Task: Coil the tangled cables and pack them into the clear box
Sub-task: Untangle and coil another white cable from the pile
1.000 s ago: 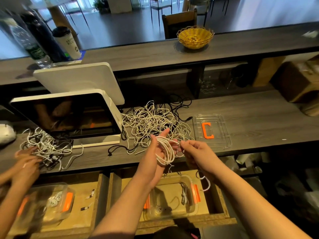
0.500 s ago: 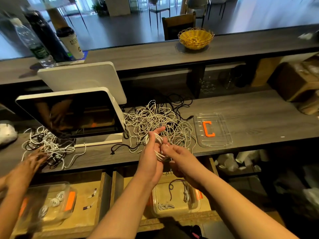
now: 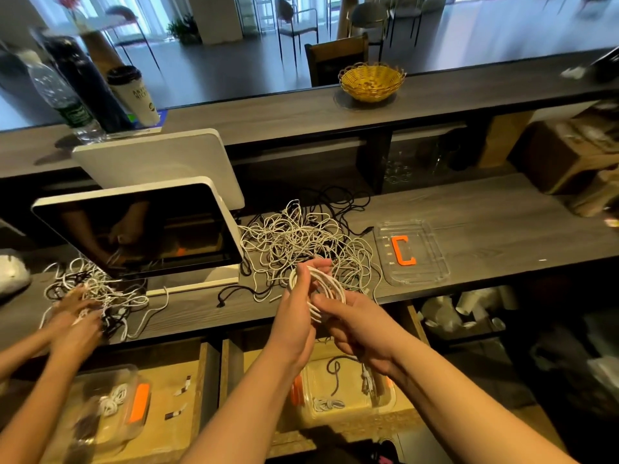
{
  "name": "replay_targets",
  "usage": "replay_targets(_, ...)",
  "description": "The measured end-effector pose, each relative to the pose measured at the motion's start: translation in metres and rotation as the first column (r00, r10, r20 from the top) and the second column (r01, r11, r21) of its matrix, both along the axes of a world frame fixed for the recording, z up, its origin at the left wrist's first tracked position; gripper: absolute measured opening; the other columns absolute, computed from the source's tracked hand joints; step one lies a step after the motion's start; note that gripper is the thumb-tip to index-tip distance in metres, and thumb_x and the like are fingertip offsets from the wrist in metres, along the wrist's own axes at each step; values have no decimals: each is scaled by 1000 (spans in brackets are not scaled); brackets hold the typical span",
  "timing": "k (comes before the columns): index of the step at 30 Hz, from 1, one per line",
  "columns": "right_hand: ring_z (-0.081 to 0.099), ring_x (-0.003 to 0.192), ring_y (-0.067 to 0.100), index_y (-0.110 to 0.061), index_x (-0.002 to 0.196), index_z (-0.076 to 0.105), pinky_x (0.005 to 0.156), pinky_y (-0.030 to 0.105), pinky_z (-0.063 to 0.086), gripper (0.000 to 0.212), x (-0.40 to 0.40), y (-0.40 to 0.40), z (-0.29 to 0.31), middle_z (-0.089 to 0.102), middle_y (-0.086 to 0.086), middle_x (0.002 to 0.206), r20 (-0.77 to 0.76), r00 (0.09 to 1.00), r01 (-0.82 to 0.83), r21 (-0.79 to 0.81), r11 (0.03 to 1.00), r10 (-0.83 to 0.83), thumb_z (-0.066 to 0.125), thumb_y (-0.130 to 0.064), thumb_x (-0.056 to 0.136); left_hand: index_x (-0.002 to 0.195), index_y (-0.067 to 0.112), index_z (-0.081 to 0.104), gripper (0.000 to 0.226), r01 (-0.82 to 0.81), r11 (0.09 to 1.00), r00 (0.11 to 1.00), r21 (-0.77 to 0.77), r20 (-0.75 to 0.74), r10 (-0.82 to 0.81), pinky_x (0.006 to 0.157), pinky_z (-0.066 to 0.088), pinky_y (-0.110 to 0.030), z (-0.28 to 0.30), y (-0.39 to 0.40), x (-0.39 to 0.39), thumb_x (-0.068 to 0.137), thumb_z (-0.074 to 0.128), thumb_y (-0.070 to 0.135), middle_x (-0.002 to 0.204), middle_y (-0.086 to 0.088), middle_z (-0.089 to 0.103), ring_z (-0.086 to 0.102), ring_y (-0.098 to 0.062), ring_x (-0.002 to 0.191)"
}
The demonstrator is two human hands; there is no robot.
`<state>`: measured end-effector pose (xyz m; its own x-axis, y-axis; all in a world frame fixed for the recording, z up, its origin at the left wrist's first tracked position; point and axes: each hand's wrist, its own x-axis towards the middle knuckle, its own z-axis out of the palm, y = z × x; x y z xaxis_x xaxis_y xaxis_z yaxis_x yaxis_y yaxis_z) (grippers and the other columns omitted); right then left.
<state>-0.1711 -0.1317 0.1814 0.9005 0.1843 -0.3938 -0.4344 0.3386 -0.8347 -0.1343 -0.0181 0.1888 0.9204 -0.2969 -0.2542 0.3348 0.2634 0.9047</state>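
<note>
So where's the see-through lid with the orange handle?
In the head view, the clear lid lies flat on the wooden counter, right of the tangled cable pile and beyond the right hand.

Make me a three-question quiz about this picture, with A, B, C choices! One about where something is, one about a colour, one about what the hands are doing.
1. Where is the yellow woven basket?
A. upper counter
B. drawer
C. floor

2. What colour is the clip on the clear plastic lid?
A. blue
B. orange
C. green

3. The person's left hand and right hand are:
A. empty
B. holding a coiled white cable
C. holding a cup

Answers: 1 A, the basket sits on the raised ledge. 2 B, the C-shaped clip is orange. 3 B, white loops run between both hands.
</note>
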Motion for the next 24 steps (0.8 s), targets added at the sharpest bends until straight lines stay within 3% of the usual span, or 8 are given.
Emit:
replay_targets(2,30,39,9,-15,86,58,36,21,22,17,-3,0,3,47,4,57,22,999,-42,12,999,42,62,-28,96,104,26,71,44,28,999,1000,20,14,-28,44,41,-18,3,4,-3,100,34,52,70,-1,59,52,-8,51)
replay_targets(5,31,41,8,-13,96,55,37,20,21,17,-5,3,2,54,5,66,65,996,-57,58,997,53,58,-30,99,106,27,71,41,-14,999,1000,31,16,13,34,32,-18,2,7,-5,101,38,50,70,-2,52,41,-7,44)
replay_targets(8,32,42,7,-14,101,56,37,19,22,16,-7,3,-1,53,2,65,67,997,-32,50,998,29,57,-30,99,110,22,72,33,-41,997,996,-65,-81,36,37,38,-21,3,6,-3,97,50,43,70,0,50,45,-9,51)
replay_targets(12,34,43,7,-14,97,60,38,17,25,14,-13,-7,0,51,2,63,59,997,-44,8,999,43,59,-27,98,108,9,65,31,-115,970,979,-215,-191,73,62,47,-27,1,14,2,86,60,30,48,6,37,46,-10,51)
replay_targets(15,30,45,11,-17,95,63,41,23,20,11,-17,-10,0,51,2,63,82,993,-80,-84,993,86,60,-28,97,98,9,68,35,-71,993,985,-89,-161,56,65,44,-33,-6,19,1,84,64,41,43,6,36,44,-15,51)
replay_targets(17,28,46,14,-23,87,65,44,29,15,11,-18,-7,0,52,2,63,91,990,-99,-111,989,109,61,-28,97,94,11,70,29,-50,994,998,99,-35,54,58,39,-31,-9,24,1,93,61,38,47,6,45,41,-15,51)
replay_targets(21,28,48,16,-29,80,67,49,37,13,18,-20,-6,0,55,2,63,95,988,-111,-122,986,123,62,-26,97,87,13,72,27,7,908,970,418,219,-109,57,41,-30,-10,27,7,102,53,24,68,-6,65,51,-17,58)
replay_targets(24,31,53,18,-26,83,68,51,34,18,15,-21,-11,0,57,3,64,112,984,-117,-162,980,136,62,-26,97,81,8,69,48,94,829,939,551,228,-258,56,48,-30,-10,27,8,100,50,47,69,-11,67,57,-18,60)
